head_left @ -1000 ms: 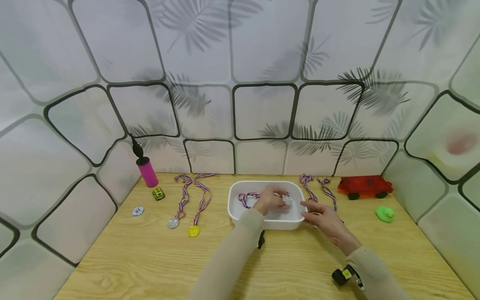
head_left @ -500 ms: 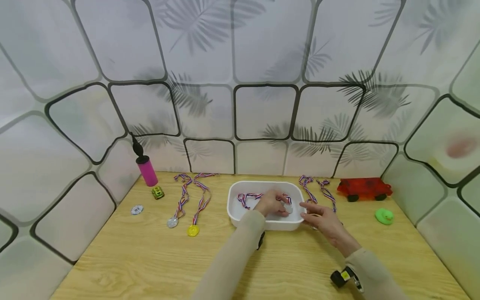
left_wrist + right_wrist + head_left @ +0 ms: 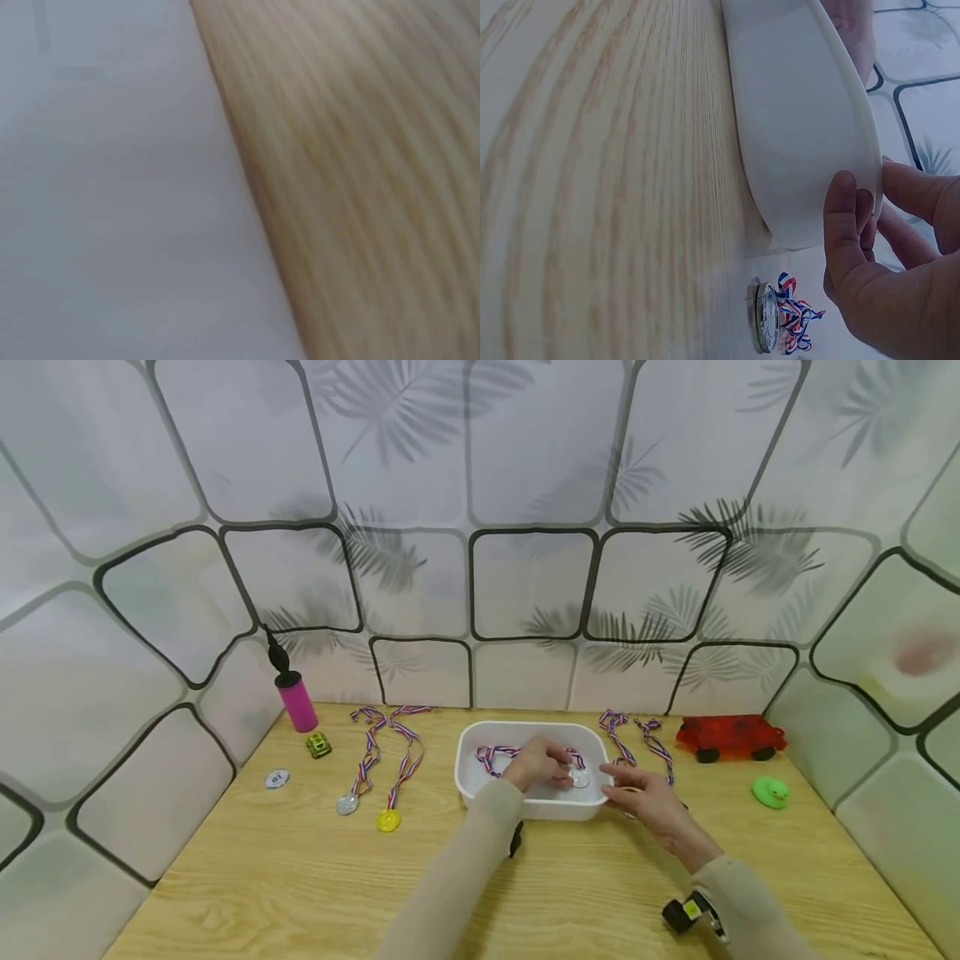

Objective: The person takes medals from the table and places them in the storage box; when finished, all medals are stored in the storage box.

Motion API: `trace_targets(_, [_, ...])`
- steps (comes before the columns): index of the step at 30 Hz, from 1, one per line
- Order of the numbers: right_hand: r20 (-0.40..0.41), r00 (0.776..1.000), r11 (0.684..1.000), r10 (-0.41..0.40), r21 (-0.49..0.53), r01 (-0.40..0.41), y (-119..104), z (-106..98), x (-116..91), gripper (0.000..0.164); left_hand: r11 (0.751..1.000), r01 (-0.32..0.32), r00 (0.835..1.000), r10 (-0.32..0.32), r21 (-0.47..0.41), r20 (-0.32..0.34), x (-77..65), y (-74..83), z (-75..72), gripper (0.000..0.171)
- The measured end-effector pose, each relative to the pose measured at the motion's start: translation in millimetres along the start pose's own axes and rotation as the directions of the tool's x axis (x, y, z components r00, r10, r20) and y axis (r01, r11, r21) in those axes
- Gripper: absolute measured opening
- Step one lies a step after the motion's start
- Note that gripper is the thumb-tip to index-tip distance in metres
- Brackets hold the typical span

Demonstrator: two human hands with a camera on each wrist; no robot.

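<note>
A white plastic tub (image 3: 487, 803) stands at the table's centre, holding a silver medal (image 3: 580, 777) on a red, white and blue ribbon (image 3: 498, 750). My left hand (image 3: 536, 765) reaches over the near rim, its loosely bent fingers just left of the medal, which lies on the tub floor. Pinched between the thumb and fingers of my right hand (image 3: 900, 262) is the tub's right-end rim. Below that hand, another medal (image 3: 767, 316) with a striped ribbon lies on the table. The left wrist view shows only the blurred tub wall (image 3: 135, 195) and wood.
Left of the tub lie another silver medal (image 3: 347, 803), a gold medal (image 3: 388, 820), a poker chip (image 3: 277, 778), a small green toy car (image 3: 318, 745) and a pink hand pump (image 3: 298, 703). Farther right are a red toy vehicle (image 3: 729, 737) and a green rubber duck (image 3: 770, 792).
The left fingers have shifted from over the silver medal to its left, and the medal now shows flat on the tub floor. The right hand stays at the rim.
</note>
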State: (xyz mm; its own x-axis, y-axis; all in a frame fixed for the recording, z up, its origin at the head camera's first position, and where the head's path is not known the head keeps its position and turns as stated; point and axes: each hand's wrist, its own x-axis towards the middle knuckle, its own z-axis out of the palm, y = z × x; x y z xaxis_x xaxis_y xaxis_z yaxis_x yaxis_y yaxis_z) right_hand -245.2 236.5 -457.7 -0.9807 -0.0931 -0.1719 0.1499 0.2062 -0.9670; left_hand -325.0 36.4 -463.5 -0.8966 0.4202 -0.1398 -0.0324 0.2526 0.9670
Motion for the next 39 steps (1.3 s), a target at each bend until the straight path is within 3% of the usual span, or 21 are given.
trace_targets(3, [0.003, 1.000, 1.000, 0.005, 0.012, -0.005, 0.3, 1.0, 0.1, 0.053, 1.000, -0.016, 0.999, 0.016, -0.019, 0.035, -2.3, 1.1, -7.5, 0.031])
trace_targets(13, [0.001, 1.000, 1.000, 0.008, 0.020, -0.008, -0.6, 1.2, 0.7, 0.054, 0.999, -0.042, 0.994, 0.038, 0.032, 0.105, -20.5, 17.2, -43.8, 0.035])
trace_targets(21, [0.000, 1.000, 1.000, 0.030, 0.009, -0.030, -3.2, -0.4, 0.0, 0.054, 0.994, -0.089, 0.992, 0.082, 0.068, 0.095, -44.5, 27.4, -74.6, 0.032])
trace_targets(29, [0.004, 0.999, 0.999, 0.051, -0.012, -0.051, -5.6, -1.8, 1.9, 0.054, 0.984, -0.164, 0.984, 0.158, 0.068, 0.085, -65.2, 19.2, -104.1, 0.028])
trace_targets(39, [0.020, 0.998, 0.998, 0.057, 0.006, -0.057, -6.2, -3.9, 3.2, 0.056, 0.989, -0.120, 0.993, 0.122, 0.085, -0.010, -84.3, 3.1, -143.3, 0.032])
